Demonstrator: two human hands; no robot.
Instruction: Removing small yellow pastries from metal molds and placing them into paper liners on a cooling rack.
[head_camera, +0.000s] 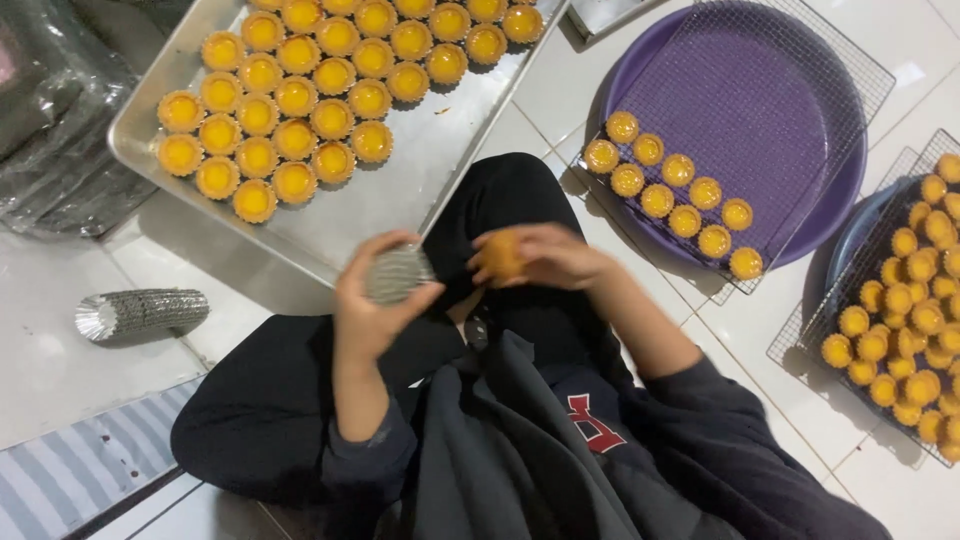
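Head view, seated on the tiled floor (560, 90). My left hand (372, 300) holds a stack of fluted foil cups (398, 273) in a closed grip; my right hand (545, 258) pinches one yellow tart (500, 256) just beside the stack. A metal tray (420, 170) of tarts still in cups lies ahead; a wire rack (790, 90) over a purple basin (840, 190) carries bare tarts to my right. Judged risk: pressing too hard could crumble the pastry, and a loose hold could drop it onto my lap.
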